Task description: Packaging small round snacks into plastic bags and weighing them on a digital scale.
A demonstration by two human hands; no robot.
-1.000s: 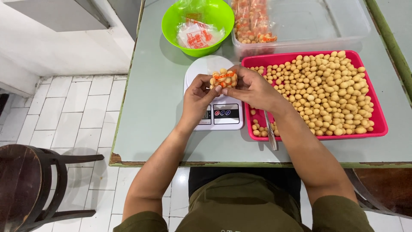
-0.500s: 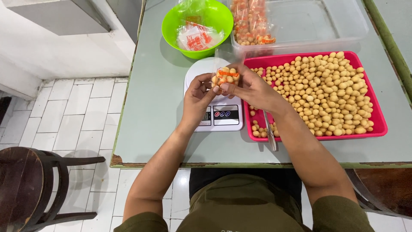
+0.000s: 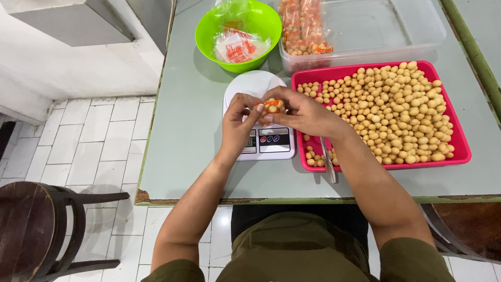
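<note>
Both hands pinch a small packet of snack balls (image 3: 272,106) above the scale (image 3: 259,116), left hand (image 3: 238,124) and right hand (image 3: 305,112) closed on it. Light, crinkly, probably slippery; best gripped by its top.

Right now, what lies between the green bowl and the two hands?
In the head view, the white scale's round platform lies between green bowl and hands.

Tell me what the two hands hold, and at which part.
Both hands, left and right, hold one small clear plastic bag of round tan snack balls, fingertips pinching its two sides above the white kitchen scale.
</note>
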